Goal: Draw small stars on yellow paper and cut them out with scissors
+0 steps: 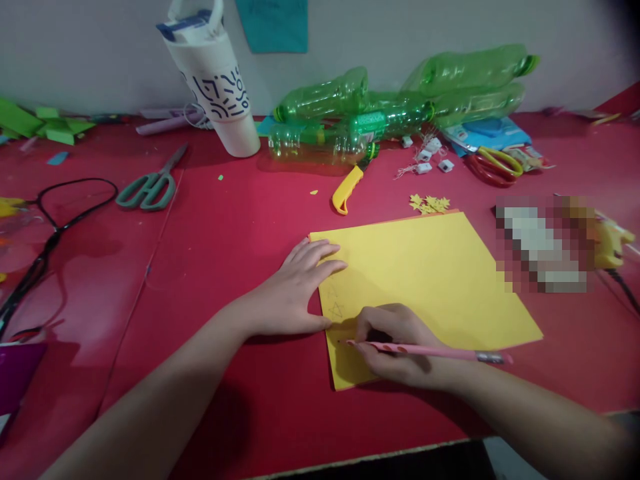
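Observation:
A sheet of yellow paper (425, 273) lies on the red table, with orange paper showing under its far edge. My left hand (300, 287) rests with spread fingers on the paper's left edge. In my right hand (395, 347) is a pink pencil (430, 350), its tip low over the paper's near left corner. Small pencil-drawn stars (336, 309) run along the left margin between my hands; some are partly hidden by my left fingers. Beyond the far edge sits a little pile of yellow paper stars (429, 204).
Behind the paper are a yellow cutter (347, 190), several green plastic bottles (320, 143) and a white tumbler (220, 87). Grey-green scissors (153, 183) and black cables (50, 247) lie left. Red-and-yellow-handled scissors (495, 167) lie at back right, near a blurred-out object (543, 247).

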`<state>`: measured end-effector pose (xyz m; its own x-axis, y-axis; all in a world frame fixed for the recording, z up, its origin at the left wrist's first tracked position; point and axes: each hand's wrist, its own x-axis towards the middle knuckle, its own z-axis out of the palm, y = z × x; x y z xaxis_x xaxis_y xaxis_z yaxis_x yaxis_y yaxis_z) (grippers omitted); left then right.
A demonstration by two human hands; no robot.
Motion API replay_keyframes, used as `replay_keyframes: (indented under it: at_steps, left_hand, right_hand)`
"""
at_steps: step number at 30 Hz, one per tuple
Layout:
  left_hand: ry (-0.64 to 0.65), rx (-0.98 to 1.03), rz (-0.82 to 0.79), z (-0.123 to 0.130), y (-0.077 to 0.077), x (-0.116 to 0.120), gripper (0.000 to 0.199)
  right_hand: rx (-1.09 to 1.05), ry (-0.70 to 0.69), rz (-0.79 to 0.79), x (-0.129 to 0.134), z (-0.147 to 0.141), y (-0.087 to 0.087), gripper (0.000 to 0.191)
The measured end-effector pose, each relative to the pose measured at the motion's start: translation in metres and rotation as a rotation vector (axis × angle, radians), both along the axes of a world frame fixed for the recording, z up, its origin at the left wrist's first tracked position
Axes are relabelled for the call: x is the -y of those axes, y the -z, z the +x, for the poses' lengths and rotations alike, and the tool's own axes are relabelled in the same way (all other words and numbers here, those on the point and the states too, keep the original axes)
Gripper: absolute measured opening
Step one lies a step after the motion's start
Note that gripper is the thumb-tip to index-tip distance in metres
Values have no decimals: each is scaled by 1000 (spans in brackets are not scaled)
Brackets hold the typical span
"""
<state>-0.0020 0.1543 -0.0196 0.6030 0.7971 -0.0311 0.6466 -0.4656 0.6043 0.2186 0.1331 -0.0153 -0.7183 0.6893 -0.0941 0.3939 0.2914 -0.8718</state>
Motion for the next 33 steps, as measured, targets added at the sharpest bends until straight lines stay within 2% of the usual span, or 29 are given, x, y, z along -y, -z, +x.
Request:
replay_keyframes:
  at_steps: [7, 11, 17, 24, 33]
  left_hand:
    - [17, -30, 11, 0, -1, 0, 75]
    - [23, -37, 13, 0, -2, -1, 74]
    - [18, -27, 9, 0, -1, -1, 75]
    - [17, -49, 5, 0, 0, -1, 76]
    - [18, -67, 20, 1, 0, -1, 74]
  right_hand:
    - [23, -46, 46, 1, -1, -1, 8]
    - [59, 22, 103, 4, -1, 2, 10]
    - [46, 119, 106, 6, -2, 5, 9]
    - [42, 185, 155, 8, -2, 11, 8]
    - [43, 106, 129, 6, 0, 5, 10]
